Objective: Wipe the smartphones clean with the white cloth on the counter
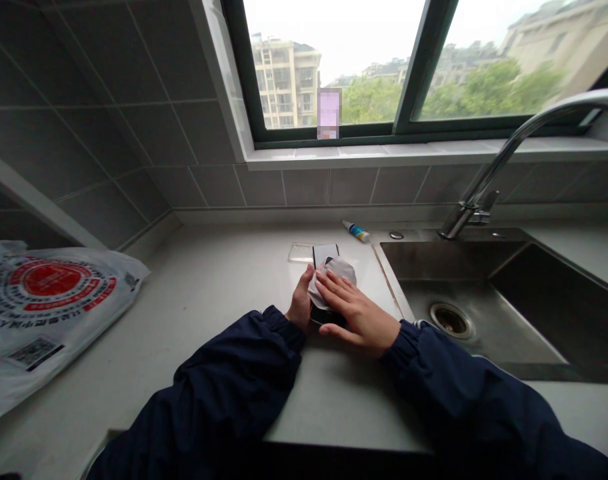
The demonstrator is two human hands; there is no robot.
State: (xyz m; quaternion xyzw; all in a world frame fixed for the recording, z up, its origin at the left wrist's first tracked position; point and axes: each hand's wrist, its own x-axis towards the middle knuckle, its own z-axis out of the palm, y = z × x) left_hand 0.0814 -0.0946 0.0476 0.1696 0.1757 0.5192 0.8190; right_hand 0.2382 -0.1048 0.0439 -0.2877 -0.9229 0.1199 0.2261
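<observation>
My left hand (300,301) is closed around the left side of a flat, dark-edged device that looks like a phone (326,252). Its far end shows pale, perhaps from reflected light, and its near end is black. Over its middle lies a light grey cloth (345,269). My right hand (357,308) holds this cloth down against the device, fingers together on top and thumb apart near the lower edge. The hand and cloth hide much of the device. Just behind, on the counter, is a clear, shallow case (300,252), partly covered by the device.
A small blue-and-white tube (356,231) lies by the sink's left edge. The steel sink (434,267) with a curved faucet (489,160) is on the right. At the left sits a printed white plastic bag (49,300). A tiled wall and window (329,143) rise behind.
</observation>
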